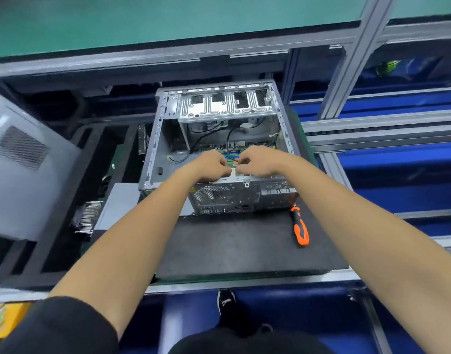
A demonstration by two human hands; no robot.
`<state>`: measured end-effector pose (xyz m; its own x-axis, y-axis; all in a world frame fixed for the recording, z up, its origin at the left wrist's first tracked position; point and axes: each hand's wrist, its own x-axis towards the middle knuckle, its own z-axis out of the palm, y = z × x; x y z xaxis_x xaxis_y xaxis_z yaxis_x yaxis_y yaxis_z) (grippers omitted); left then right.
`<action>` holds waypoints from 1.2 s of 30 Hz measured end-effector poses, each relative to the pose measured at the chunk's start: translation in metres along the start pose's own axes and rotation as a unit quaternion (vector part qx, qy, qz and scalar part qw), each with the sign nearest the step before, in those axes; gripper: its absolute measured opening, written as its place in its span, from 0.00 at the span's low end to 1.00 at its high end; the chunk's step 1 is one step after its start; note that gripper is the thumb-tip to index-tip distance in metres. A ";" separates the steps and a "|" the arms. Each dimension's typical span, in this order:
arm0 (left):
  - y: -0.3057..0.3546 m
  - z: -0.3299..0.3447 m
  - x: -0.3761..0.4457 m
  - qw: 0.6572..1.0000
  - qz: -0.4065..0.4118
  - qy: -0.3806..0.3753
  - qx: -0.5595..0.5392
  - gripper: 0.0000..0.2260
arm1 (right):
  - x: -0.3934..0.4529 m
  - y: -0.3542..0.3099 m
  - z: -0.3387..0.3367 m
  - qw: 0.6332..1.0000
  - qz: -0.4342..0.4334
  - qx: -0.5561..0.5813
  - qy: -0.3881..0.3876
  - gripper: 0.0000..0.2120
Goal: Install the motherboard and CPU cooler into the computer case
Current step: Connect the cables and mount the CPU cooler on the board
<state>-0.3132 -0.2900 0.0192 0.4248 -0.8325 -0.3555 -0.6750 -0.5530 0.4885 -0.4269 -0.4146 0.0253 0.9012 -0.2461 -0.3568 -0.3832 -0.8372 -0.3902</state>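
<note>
Inside the open computer case (214, 139), near its rear wall, the motherboard (229, 157) lies flat beneath both hands. The left hand (211, 164) and right hand (257, 162) meet knuckle to knuckle, fingers curled around something small that I cannot identify. An orange-handled screwdriver (299, 227) lies on the counter's black mat (245, 246), nearer the right hand.

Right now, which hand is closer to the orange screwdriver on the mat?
The right hand. It is inside the computer case, up and left of the screwdriver. The left hand is beside it, farther left.
</note>
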 end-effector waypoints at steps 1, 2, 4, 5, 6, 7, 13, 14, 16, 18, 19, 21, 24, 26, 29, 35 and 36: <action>0.000 0.001 -0.004 1.000 -0.002 0.026 -0.013 0.13 | -0.004 0.001 0.001 1.000 0.004 0.010 0.004 0.17; -0.001 0.002 -0.007 0.999 -0.002 0.047 -0.023 0.14 | -0.008 0.002 0.004 1.000 0.008 0.018 0.005 0.20; -0.002 0.007 -0.014 0.997 -0.006 0.077 -0.020 0.15 | -0.015 0.002 0.007 0.999 0.023 0.046 0.008 0.22; -0.003 0.009 -0.017 0.996 -0.011 0.091 -0.017 0.16 | -0.018 0.002 0.009 0.997 0.033 0.073 0.016 0.22; -0.003 0.012 -0.019 0.994 -0.017 0.105 -0.016 0.17 | -0.020 0.003 0.009 0.993 0.044 0.106 0.027 0.21; -0.003 0.014 -0.021 0.993 -0.020 0.117 -0.015 0.17 | -0.021 0.003 0.009 0.990 0.055 0.126 0.036 0.21; 0.004 0.016 -0.025 0.990 -0.050 0.123 0.051 0.17 | -0.024 -0.005 0.013 0.994 0.089 0.047 0.032 0.20; 0.004 0.016 -0.026 0.990 -0.050 0.118 0.055 0.16 | -0.024 -0.007 0.014 0.994 0.095 0.036 0.032 0.20; 0.005 0.015 -0.026 0.991 -0.047 0.107 0.058 0.16 | -0.023 -0.007 0.014 0.994 0.100 0.023 0.025 0.20; 0.005 0.013 -0.025 0.992 -0.042 0.106 0.059 0.16 | -0.021 -0.008 0.013 0.995 0.102 0.009 0.005 0.20; 0.005 0.013 -0.025 0.992 -0.037 0.108 0.060 0.16 | -0.021 -0.009 0.012 0.994 0.107 0.007 -0.004 0.20; 0.004 0.014 -0.024 0.991 -0.024 0.123 0.056 0.16 | -0.021 -0.012 0.010 0.993 0.116 0.004 -0.020 0.19; 0.002 0.016 -0.022 0.989 -0.012 0.141 0.051 0.15 | -0.023 -0.015 0.003 0.990 0.114 0.004 -0.083 0.16; 0.001 0.015 -0.020 0.989 -0.009 0.140 0.051 0.14 | -0.025 -0.018 -0.002 0.987 0.125 0.011 -0.101 0.20; 0.000 0.014 -0.017 0.990 -0.010 0.132 0.046 0.14 | -0.021 -0.020 -0.007 0.978 0.117 -0.015 -0.173 0.18; 0.000 0.014 -0.009 0.994 -0.018 0.097 0.043 0.15 | -0.007 -0.017 -0.005 0.968 0.117 0.007 -0.221 0.12; 0.000 0.014 -0.008 0.995 -0.020 0.089 0.048 0.15 | -0.006 -0.016 -0.005 0.967 0.122 0.016 -0.223 0.15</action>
<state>-0.3248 -0.2826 0.0109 0.5470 -0.8067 -0.2235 -0.7059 -0.5880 0.3949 -0.4248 -0.4016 0.0377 0.6092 -0.1938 -0.7689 -0.5859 -0.7634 -0.2718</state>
